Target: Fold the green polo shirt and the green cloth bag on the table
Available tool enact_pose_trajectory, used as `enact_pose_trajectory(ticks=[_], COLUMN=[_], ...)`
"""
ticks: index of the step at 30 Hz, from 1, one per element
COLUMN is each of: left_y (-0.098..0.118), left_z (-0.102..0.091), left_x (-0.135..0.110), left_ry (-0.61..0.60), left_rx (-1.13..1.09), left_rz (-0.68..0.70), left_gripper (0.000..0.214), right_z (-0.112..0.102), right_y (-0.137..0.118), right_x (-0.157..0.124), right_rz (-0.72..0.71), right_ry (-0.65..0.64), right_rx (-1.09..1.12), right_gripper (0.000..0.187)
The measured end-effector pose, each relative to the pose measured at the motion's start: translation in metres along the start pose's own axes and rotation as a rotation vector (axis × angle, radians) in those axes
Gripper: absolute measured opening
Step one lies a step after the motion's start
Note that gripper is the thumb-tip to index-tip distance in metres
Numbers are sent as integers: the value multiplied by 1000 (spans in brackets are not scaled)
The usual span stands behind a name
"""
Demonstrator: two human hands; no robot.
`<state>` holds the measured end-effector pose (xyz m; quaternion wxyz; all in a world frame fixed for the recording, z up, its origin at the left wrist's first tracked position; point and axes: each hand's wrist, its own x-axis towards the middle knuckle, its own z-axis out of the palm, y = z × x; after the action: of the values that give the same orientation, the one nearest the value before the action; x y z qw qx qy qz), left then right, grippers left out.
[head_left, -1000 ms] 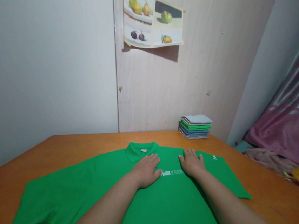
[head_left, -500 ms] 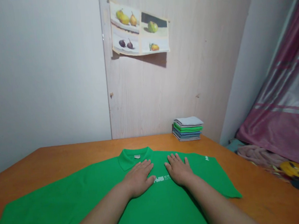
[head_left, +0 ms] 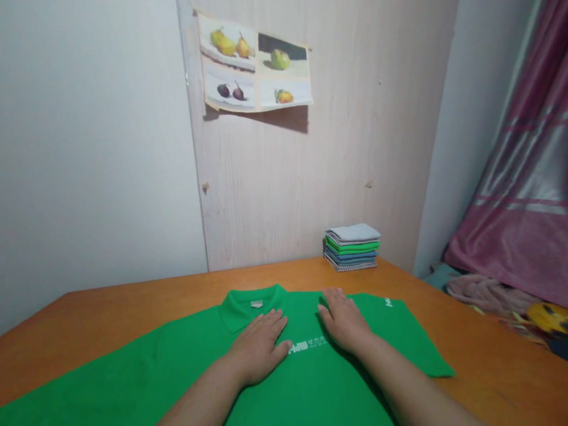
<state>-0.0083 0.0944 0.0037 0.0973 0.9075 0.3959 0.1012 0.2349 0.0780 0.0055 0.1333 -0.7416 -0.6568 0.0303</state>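
Observation:
A green polo shirt (head_left: 302, 405) lies spread out on the orange-brown table (head_left: 137, 304), its collar (head_left: 236, 311) toward the far side and both sleeves stretched sideways. White print (head_left: 299, 347) runs across the chest, and a small white mark (head_left: 388, 303) sits near the right sleeve. My left hand (head_left: 259, 349) rests flat on the chest just below the collar, fingers extended. On the shirt's right shoulder area lies my right hand (head_left: 343, 321), palm down with its thumb apart, covering the end of the print.
A neat stack of folded clothes (head_left: 352, 246) stands at the table's back right corner. Fruit pictures (head_left: 254, 62) hang on the wall behind. A pink curtain (head_left: 532, 236) drapes at the right, with a yellow item (head_left: 548, 317) and fabric below it.
The view has shifted slightly. My right hand has slid a little toward the shirt's far shoulder edge and its fingers are closer together. My left hand stays nearly in place.

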Motion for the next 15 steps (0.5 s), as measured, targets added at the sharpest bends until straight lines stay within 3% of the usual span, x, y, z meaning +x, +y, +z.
enact_pose_trajectory(ticks=[3,5,11,15], left_y=[1,1,-1,-8], left_z=[0,1,4,-2], left_x=[0,0,0,3], left_ry=[10,9,25,67], left_rx=[-7,-7,-53,-325], left_rz=[2,3,1,-31], left_gripper=[65,65,66,66], right_z=[5,9,9,10], right_y=[-13,-16,4,15], right_x=[-12,-14,2,9], right_rz=[-207,-233,-16,15], right_ry=[-64,-108,-98,-85], right_rx=[50,25,-80,-94], right_gripper=[66,66,61,60])
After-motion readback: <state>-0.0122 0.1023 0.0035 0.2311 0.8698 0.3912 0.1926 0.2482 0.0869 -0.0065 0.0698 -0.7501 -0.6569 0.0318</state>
